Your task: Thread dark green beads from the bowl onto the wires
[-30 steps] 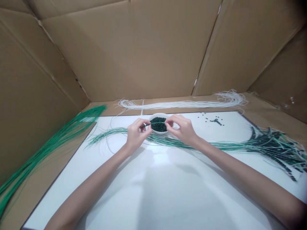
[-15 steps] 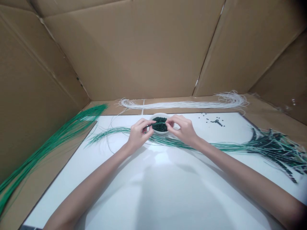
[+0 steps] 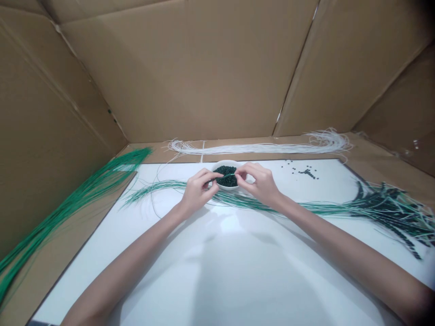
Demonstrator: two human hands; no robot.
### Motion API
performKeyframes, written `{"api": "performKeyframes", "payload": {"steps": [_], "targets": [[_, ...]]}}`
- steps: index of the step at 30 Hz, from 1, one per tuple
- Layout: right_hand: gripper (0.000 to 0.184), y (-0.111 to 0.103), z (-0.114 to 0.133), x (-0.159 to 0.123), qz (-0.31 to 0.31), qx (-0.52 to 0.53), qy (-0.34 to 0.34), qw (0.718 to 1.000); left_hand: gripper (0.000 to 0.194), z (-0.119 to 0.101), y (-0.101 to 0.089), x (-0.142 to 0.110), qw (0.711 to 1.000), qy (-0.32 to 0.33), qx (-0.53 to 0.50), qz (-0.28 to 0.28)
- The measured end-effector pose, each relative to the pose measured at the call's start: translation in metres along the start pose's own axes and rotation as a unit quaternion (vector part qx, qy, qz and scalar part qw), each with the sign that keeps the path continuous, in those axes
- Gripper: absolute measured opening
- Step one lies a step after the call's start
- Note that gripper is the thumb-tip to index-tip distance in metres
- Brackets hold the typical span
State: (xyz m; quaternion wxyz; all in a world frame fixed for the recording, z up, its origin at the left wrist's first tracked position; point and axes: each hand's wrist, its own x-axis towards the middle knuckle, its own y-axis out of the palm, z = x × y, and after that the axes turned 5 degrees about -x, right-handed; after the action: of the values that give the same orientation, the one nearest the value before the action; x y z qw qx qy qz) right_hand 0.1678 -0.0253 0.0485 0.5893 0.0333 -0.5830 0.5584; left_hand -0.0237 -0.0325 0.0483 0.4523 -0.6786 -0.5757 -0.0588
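At the bowl's (image 3: pixel 227 162) nine o'clock, left hand (image 3: pixel 200 188) edges toward right hand (image 3: pixel 258 181); both pinch one strand (image 3: pixel 229 174), its exposed span shortened.

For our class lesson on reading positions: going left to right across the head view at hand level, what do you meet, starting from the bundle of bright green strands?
Bundle of bright green strands → left hand → white bowl → right hand → scattered dark beads → dark, beaded strand ends
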Motion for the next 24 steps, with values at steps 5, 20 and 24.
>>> {"api": "performKeyframes", "payload": {"steps": [5, 20, 24], "targets": [[0.009, 0.0, 0.0, 0.001, 0.001, 0.0, -0.001, 1.0, 0.022, 0.0, -0.001, 0.0, 1.0, 0.003, 0.002, 0.003], [0.01, -0.002, 0.002, 0.001, 0.012, -0.006, -0.01, 1.0, 0.024, -0.003, 0.002, 0.002, 1.0, 0.017, 0.022, 0.008], [0.01, -0.004, 0.007, 0.002, 0.011, -0.018, -0.031, 0.999, 0.026, -0.012, 0.006, 0.007, 0.998, 0.024, 0.046, 0.038]]}}
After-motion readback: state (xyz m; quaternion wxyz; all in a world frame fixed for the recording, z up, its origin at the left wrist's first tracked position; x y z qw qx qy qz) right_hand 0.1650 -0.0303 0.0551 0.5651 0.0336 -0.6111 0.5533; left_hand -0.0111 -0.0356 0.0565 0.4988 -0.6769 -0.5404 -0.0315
